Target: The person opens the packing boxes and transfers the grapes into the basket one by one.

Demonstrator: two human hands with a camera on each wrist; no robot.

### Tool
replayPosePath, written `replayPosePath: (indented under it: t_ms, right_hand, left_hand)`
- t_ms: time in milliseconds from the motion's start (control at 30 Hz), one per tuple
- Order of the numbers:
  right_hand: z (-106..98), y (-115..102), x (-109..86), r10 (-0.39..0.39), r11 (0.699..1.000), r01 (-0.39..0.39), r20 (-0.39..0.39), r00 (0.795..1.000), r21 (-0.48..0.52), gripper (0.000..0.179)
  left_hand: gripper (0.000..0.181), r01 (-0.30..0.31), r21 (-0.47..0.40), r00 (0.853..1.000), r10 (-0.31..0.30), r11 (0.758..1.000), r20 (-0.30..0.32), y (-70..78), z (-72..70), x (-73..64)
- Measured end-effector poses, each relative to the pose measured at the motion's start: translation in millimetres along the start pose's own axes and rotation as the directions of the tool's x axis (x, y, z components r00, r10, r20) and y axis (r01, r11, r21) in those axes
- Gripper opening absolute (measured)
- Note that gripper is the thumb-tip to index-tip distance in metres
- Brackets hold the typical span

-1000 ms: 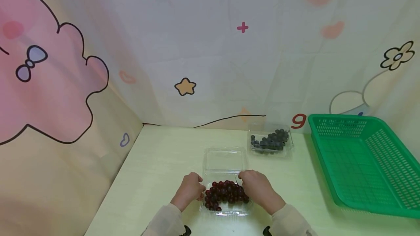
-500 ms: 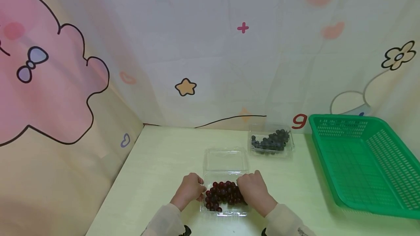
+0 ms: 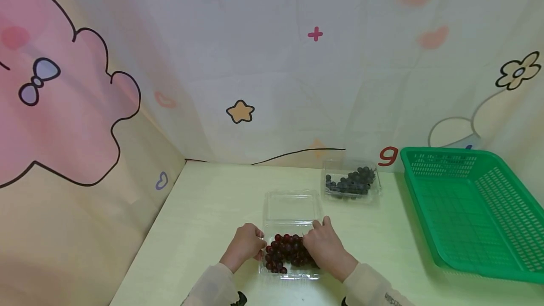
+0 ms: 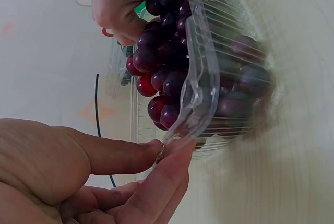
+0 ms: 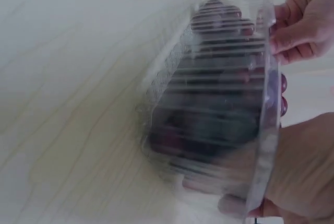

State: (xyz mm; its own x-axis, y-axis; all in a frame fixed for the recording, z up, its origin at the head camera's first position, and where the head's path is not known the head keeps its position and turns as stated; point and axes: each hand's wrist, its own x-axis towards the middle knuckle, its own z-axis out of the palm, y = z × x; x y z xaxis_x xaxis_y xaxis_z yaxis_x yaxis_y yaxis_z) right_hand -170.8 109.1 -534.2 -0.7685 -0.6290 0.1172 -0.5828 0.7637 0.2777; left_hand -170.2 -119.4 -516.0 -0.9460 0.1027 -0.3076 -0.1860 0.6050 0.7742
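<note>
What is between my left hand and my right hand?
Dark red grapes in an open clear container lie between your left hand and right hand, seen in the head view.

Head view: illumination even, diffuse and moderately bright. Glare streaks the near edge of the open clear container [image 3: 299, 276], and pale sheen marks the table [image 3: 293, 294] just in front of it. Well to the container's right, soft shadow borders the green basket [image 3: 467, 221]. Left wrist view: the grapes [image 4: 145, 58] within the container are fairly crisp, with small highlights. Right wrist view: hazy; the container's ribs smear, and the right hand [image 5: 305, 166] beside them is blurred.
</note>
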Motion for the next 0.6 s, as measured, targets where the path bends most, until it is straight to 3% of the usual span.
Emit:
replayPosePath:
  t_ms: [300, 600]
  right_hand:
    - [5.8, 3.1, -3.9, -0.022, 0.995, 0.021, 0.006, 1.000, 0.096, 0.041]
    - [5.0, 5.2, -3.5, 0.001, 0.978, -0.019, 0.084, 0.996, 0.210, 0.035]
  left_hand:
    - [0.016, 0.015, -0.010, 1.000, -0.015, 1.000, -0.001, -0.1, -1.0, -1.2]
    - [0.014, 0.029, -0.016, 1.000, -0.029, 0.999, 0.001, 0.9, -0.4, -0.9]
